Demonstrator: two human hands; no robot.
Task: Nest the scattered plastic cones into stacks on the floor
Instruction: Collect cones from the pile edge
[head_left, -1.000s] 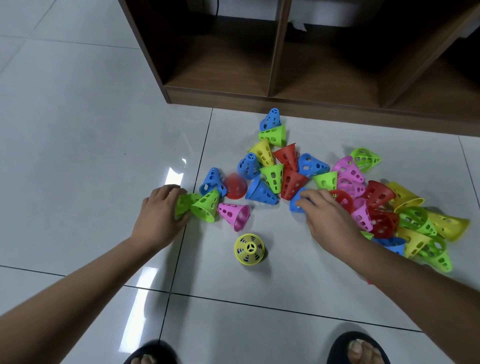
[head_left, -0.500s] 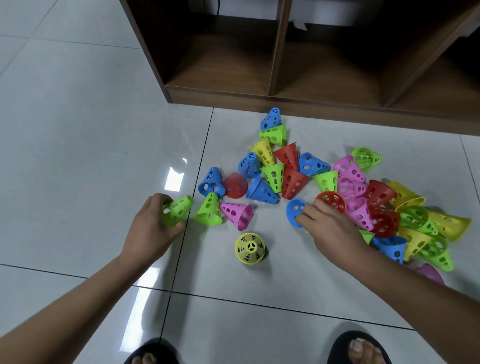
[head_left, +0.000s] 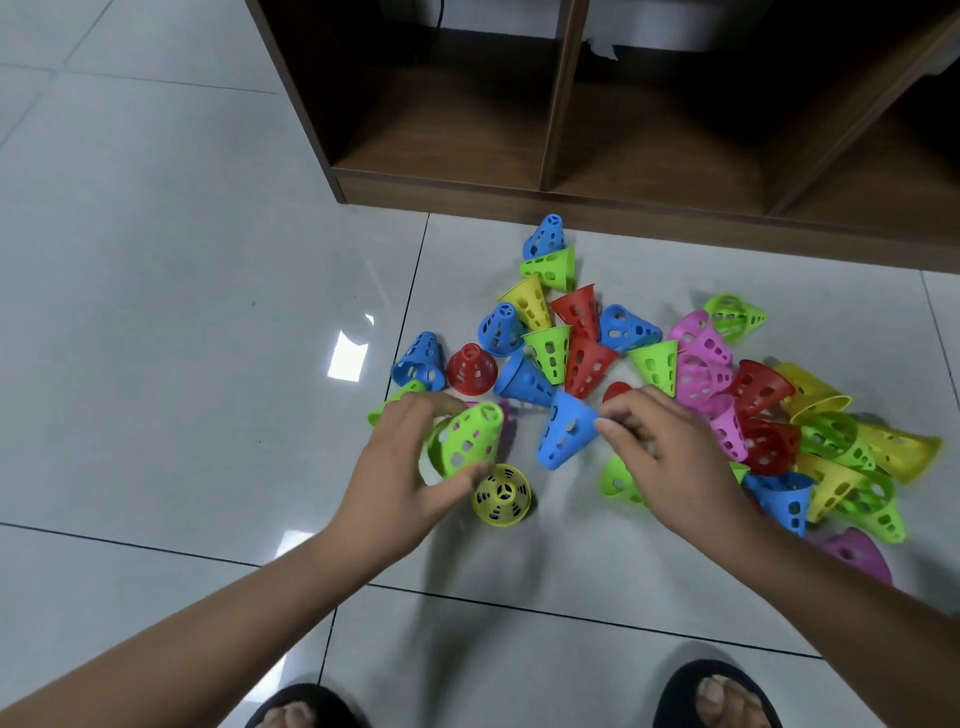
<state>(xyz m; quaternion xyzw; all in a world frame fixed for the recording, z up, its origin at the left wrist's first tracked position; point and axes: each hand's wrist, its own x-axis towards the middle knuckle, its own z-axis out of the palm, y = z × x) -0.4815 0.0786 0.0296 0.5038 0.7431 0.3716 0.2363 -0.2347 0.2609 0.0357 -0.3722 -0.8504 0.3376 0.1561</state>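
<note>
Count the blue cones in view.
7 blue cones: farthest, by the shelf; leftmost; three mid-pile; one pinched by the right hand; one near right. Others may be hidden.

Cone count, near as it can be told: seven blue cones, six red cones, five yellow cones, about five pink cones, roughly ten green cones. The right-hand heap overlaps, so green and pink stay fuzzy.
</note>
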